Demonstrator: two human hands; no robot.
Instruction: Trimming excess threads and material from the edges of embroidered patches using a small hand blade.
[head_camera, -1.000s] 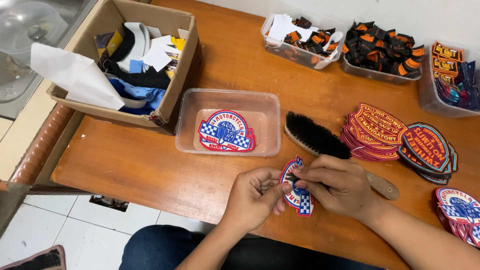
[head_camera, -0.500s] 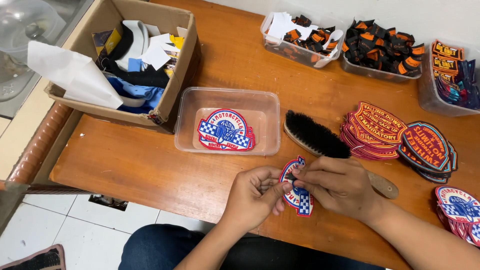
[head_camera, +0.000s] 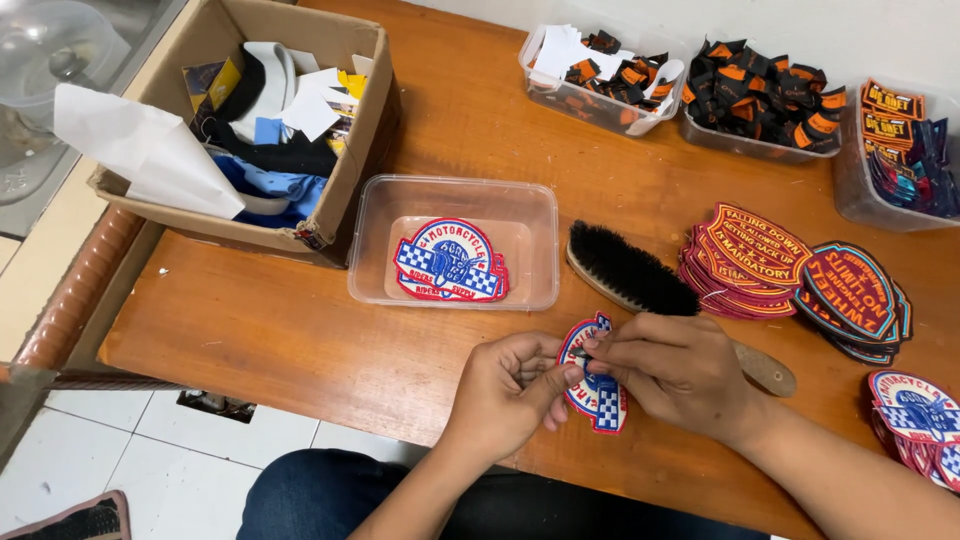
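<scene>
Both my hands meet over a round red, white and blue embroidered patch (head_camera: 598, 400) at the near edge of the wooden table (head_camera: 300, 340). My left hand (head_camera: 505, 392) pinches its left rim from below. The fingertips of my right hand (head_camera: 672, 368) grip its upper edge; most of the patch is hidden under them. Whether a small tool sits between the fingers I cannot tell. A clear plastic tub (head_camera: 380, 225) just beyond holds matching patches (head_camera: 450, 262).
A black-bristled wooden brush (head_camera: 630, 270) lies behind my right hand. Stacks of red and dark patches (head_camera: 790, 270) sit right, more checkered ones (head_camera: 915, 410) at the far right. A cardboard box of scraps (head_camera: 360, 130) stands left; tubs of folded labels (head_camera: 760, 100) line the back.
Both hands stay on the patch with only slight finger movement; nothing else on the table has shifted.
</scene>
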